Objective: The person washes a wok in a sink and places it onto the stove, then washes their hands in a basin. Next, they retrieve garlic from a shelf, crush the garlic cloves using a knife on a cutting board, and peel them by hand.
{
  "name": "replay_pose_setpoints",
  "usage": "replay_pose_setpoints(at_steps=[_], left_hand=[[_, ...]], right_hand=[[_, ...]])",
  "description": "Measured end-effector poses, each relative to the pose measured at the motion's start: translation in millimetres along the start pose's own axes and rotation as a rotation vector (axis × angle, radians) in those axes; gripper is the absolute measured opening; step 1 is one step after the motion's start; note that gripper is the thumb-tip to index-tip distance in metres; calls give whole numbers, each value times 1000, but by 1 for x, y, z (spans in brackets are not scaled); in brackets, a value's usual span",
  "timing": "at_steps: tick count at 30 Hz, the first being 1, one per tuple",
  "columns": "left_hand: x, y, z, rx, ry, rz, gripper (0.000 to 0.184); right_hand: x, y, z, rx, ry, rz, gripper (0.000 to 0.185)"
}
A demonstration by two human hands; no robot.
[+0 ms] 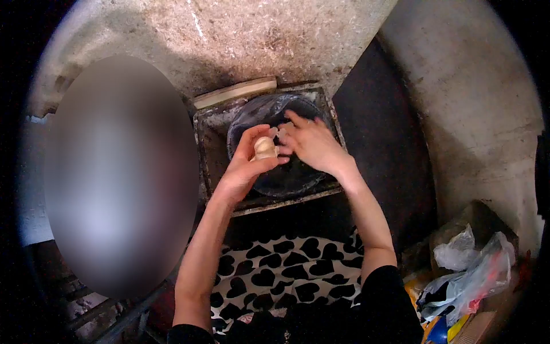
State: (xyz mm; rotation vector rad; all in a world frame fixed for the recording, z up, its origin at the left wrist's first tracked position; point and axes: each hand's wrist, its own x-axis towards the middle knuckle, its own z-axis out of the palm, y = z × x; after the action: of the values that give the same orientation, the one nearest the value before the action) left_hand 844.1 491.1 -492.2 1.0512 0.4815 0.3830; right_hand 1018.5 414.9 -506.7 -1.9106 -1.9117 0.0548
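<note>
My left hand (pixel 248 157) is closed around a pale garlic bulb (pixel 265 147), held above a dark round basin (pixel 289 183). Whitish flakes that look like papery skin (pixel 281 132) show between the two hands, by the left fingertips. Close on the right, my right hand (pixel 312 143) hovers over the basin with its fingers apart. No object shows clearly in its grasp. The inside of the basin is dark, so its contents cannot be made out.
The basin sits in a grimy rectangular sink (pixel 209 155) against a stained wall (pixel 229 40). A pale bar (pixel 236 93) lies along the back rim. Plastic bags (pixel 475 269) are piled at lower right. A blurred oval covers the left side.
</note>
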Motion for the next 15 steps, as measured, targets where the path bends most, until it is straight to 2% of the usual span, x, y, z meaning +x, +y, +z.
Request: replay_pose_setpoints(at_steps=[2, 4, 5, 6, 8, 9, 11, 12, 13, 15], left_hand=[[2, -3, -1, 9, -18, 77, 71], [1, 1, 1, -91, -13, 44, 72], [1, 4, 0, -188, -7, 9, 73], [1, 5, -1, -187, -8, 9, 73], [0, 7, -3, -236, 21, -63, 70], [0, 8, -4, -235, 23, -67, 70], [-1, 9, -4, -371, 33, -53, 58], [-1, 8, -4, -371, 36, -51, 58], [0, 6, -3, -312, 73, -64, 50], [2, 1, -6, -255, 111, -77, 44]], right_hand=[[6, -3, -14, 5, -22, 43, 28], [11, -13, -28, 423, 75, 4, 31], [11, -18, -24, 608, 141, -126, 38], [10, -22, -24, 608, 142, -125, 38], [11, -31, -25, 439, -9, -85, 42], [10, -32, -16, 356, 77, -93, 36], [11, -34, -13, 303, 99, -92, 33], [12, -35, -12, 248, 123, -95, 29], [13, -35, -10, 250, 124, -98, 29], [12, -34, -8, 211, 116, -38, 11]])
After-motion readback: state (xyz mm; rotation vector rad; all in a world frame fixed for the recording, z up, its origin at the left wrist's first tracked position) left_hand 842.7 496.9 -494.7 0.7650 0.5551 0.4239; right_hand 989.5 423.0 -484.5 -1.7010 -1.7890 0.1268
